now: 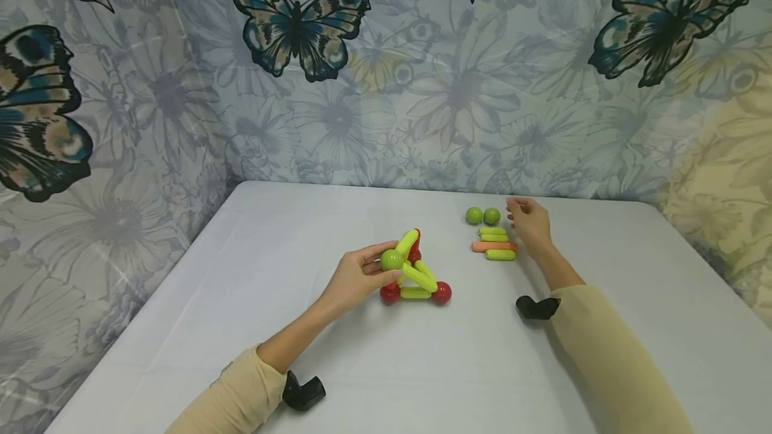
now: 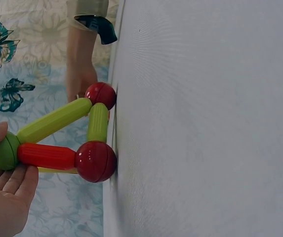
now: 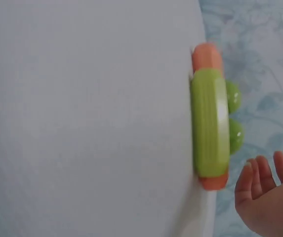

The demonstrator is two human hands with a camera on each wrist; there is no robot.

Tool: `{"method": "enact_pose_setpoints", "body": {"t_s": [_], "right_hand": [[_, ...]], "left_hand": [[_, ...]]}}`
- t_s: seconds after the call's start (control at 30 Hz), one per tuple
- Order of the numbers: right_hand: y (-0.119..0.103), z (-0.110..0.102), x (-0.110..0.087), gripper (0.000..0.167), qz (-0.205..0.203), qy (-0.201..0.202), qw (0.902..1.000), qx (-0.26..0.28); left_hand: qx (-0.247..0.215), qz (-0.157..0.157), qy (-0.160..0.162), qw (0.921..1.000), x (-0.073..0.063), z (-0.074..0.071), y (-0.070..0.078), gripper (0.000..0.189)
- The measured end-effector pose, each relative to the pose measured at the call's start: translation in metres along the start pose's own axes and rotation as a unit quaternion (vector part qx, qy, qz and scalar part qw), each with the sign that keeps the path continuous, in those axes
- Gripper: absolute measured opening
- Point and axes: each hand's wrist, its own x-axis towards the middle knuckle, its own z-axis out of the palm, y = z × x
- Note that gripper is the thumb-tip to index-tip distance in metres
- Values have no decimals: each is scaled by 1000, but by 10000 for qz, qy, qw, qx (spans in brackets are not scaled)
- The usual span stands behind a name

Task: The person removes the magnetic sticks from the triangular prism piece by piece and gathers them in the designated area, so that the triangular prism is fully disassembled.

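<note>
Tan right sleeve (image 1: 621, 360) lies nearest. Loose green balls (image 1: 492, 216) and sticks (image 1: 494, 246) lie just left of the right hand (image 1: 532, 225), the nearer hand; sticks run left-right. Right fingers: loosely bent, apart, holding nothing. Left hand (image 1: 357, 276) pinches the frame's green corner ball (image 1: 391, 260) above the table (image 1: 446, 374).

The head view looks forward and down from above the near side of the white surface (image 1: 422, 367); set farthest back, it covers the far edge, both far corners and the patterned wall (image 1: 338, 119). The left wrist view, turned sideways, looks closely and low across the surface, past the ball-and-rod model (image 2: 55, 121) towards the right hand (image 2: 81, 79); the head view shares both. The right wrist view, also sideways, faces the far edge, near a yellow-green rod (image 3: 210, 123) and two green balls (image 3: 236, 136), likewise shared with the head view.
</note>
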Motion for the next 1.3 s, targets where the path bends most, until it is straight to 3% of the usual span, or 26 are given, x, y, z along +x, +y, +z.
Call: {"method": "enact_pose_setpoints", "body": {"t_s": [0.2, 0.37, 0.5, 0.63, 0.77, 1.07, 1.17, 1.3], "right_hand": [[-13, 10, -16, 51, -207, -26, 9994, 276], [-23, 14, -33, 57, -48, -550, 9972, 513], [-33, 18, -45, 62, 159, -1203, 9894, 802], [-44, 24, -57, 60, 441, -1934, 9734, 1144], [-53, 31, -69, 60, 726, -2603, 9498, 1575], [-70, 49, -94, 61, 1042, -3643, 8957, 2327], [-76, 54, -102, 58, 1022, -3840, 8852, 2419], [-81, 60, -109, 52, 951, -3894, 8833, 2432]], "left_hand": [[-21, -8, -15, 10000, 0, -1, 1, 53], [-32, -20, -42, 10000, 0, -1, -1, 53], [-37, 20, -50, 10000, 0, -1, 0, 53], [-49, 15, -41, 10000, -1, -1, 2, 53], [-59, -25, -49, 10000, 0, -1, 1, 53], [-40, -140, -41, 9999, 1, 0, 4, 54], [4, -164, -41, 9999, 2, 0, 5, 53], [-65, -123, -59, 9999, 2, 0, 3, 54]]}}
